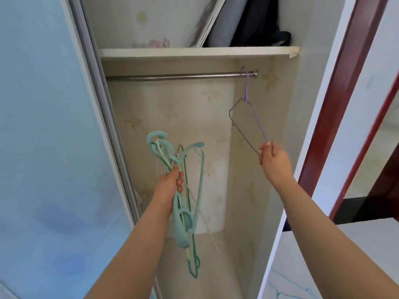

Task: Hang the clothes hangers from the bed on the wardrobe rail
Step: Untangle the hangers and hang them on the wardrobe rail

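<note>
Thin purple wire hanger (248, 117) hooked at the right end of the metal wardrobe rail (177, 76), body swung out, lower corner pinched. Bunch of teal plastic and green wire hangers (185, 203) held below, hooks up, well apart from rail.

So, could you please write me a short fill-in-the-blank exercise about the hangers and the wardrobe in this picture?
1. The purple hanger is hooked over the ____ end of the rail.
2. The right hand pinches the purple hanger's ____ corner.
3. The bundle of green hangers is gripped by the ____ hand.

Missing words: right; lower; left
</note>
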